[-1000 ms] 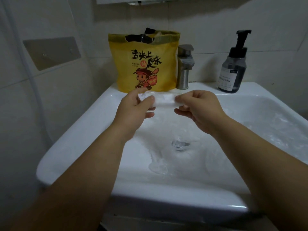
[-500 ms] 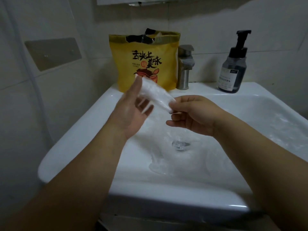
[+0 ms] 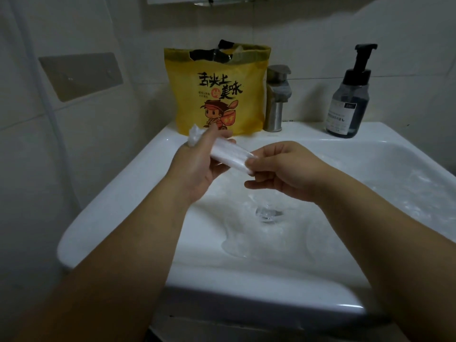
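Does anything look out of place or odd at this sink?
Yes. A yellow printed bag stands open-topped on the sink ledge beside the faucet, an unusual, splash-prone spot for it.

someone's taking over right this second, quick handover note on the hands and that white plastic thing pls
Left hand: grips one end of the white plastic roll, whose crumpled tip pokes out above the thumb.
Right hand: pinches the other end.
Where: the roll is held in the air over the sink, above the drain. The yellow bag stands on the back ledge beside the tap.
Done: roll picked up and held in both hands.
Left: probably unrolling or opening it; I cannot tell if that has started.
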Demonstrator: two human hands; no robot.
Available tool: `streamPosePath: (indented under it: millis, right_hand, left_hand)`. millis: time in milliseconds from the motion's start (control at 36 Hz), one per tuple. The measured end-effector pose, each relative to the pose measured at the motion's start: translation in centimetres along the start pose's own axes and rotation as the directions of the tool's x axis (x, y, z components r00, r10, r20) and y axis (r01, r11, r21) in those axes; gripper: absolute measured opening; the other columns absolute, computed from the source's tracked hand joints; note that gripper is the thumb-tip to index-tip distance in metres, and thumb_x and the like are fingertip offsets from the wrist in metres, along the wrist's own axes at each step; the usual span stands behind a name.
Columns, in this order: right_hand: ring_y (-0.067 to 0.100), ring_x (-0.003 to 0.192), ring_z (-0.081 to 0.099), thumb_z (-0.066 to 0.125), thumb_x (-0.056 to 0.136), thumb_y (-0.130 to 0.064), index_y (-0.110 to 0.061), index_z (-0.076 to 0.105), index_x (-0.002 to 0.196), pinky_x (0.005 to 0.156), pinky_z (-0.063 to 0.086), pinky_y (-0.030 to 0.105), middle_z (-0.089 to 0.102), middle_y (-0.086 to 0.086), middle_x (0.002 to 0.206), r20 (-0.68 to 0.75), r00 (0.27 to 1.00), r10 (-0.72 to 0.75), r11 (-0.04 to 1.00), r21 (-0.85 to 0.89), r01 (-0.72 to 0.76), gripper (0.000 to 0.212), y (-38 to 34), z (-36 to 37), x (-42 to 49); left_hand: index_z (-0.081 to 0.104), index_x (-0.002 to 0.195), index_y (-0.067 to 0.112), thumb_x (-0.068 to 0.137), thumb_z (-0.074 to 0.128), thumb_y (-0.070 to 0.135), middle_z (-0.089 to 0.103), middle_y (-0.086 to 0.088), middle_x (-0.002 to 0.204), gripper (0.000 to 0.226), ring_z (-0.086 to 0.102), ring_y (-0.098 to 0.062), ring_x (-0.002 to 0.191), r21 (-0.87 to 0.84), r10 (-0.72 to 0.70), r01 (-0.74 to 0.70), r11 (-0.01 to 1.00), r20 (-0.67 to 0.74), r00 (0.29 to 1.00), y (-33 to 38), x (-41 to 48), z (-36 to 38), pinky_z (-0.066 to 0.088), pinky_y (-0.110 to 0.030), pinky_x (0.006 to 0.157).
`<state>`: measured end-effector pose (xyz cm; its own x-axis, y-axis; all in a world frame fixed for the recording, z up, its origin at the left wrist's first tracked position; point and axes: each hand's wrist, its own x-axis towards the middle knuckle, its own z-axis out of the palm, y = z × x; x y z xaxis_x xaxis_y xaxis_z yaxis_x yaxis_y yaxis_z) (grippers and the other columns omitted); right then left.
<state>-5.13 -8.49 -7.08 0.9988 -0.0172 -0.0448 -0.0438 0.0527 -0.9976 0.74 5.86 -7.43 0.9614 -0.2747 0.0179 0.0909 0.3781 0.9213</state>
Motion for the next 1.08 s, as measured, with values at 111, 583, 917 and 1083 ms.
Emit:
streamPosePath:
  millis: [111,583,917,1083]
  right_hand:
    - [0.015,0.059,0.055,0.06,0.087,0.004,0.003,0.065,0.09,0.071,0.061,0.034,0.056,0.013,0.072,-0.014,1.0,0.016,1.0,-0.016,-0.016,0.005,-0.1,-0.4,-0.2]
    - [0.012,0.06,0.056,0.057,0.091,0.001,0.0,0.06,0.094,0.055,0.056,0.019,0.056,0.012,0.081,0.021,0.999,0.033,0.988,0.151,-0.036,0.005,0.5,0.3,-0.1]
    - [0.011,0.049,0.055,0.052,0.093,0.001,-0.001,0.059,0.092,0.049,0.052,0.019,0.059,0.011,0.067,-0.002,0.998,0.055,0.985,0.164,-0.054,0.007,-0.5,-2.6,-0.4]
    - [0.009,0.047,0.054,0.051,0.094,0.001,-0.002,0.061,0.098,0.048,0.051,0.018,0.057,0.009,0.064,0.042,0.998,0.056,0.985,0.158,-0.062,0.012,-0.6,-2.9,-0.6]
  left_hand:
    - [0.064,0.095,0.007,0.096,0.059,0.028,0.068,-0.003,0.085,0.022,0.066,-0.014,0.079,0.083,0.01,-0.004,0.997,-0.062,0.998,-0.3,0.2,-0.3,0.054,-0.022,0.059]
    - [0.065,0.101,0.004,0.097,0.051,0.037,0.071,-0.011,0.097,0.036,0.071,-0.019,0.089,0.064,0.04,-0.043,0.997,0.046,0.998,-1.1,0.0,0.0,0.059,-0.027,0.074]
    - [0.063,0.078,0.008,0.093,0.062,0.022,0.068,0.002,0.064,0.02,0.061,-0.003,0.056,0.479,-0.03,-0.048,0.877,0.153,0.988,0.4,-0.9,-1.4,0.053,-0.016,0.056]
    - [0.058,0.086,0.01,0.098,0.048,0.005,0.068,-0.002,0.062,0.017,0.06,-0.006,0.052,0.352,-0.081,0.006,0.936,0.199,0.977,0.8,-1.3,-1.1,0.053,-0.017,0.052]
